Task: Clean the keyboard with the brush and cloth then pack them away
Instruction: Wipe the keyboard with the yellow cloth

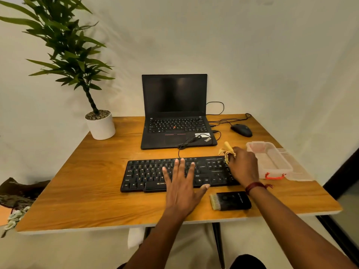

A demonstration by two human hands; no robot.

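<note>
Keyboard [143,175] lies on the tabletop [87,191] under my left grip [180,187], released and flat on the keys. At three o'clock my right grip [243,167] grasps the cloth [227,149]; brush [230,200] at five.

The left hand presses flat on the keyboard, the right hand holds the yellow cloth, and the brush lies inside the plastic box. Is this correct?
Not quite: in the head view the brush lies on the table, in front of the keyboard, not in the plastic box.

Left grip [180,183] flat, palm down, fingers straight and apart; right grip [242,166] tight round the cloth [227,150]; both forearms forward.
</note>
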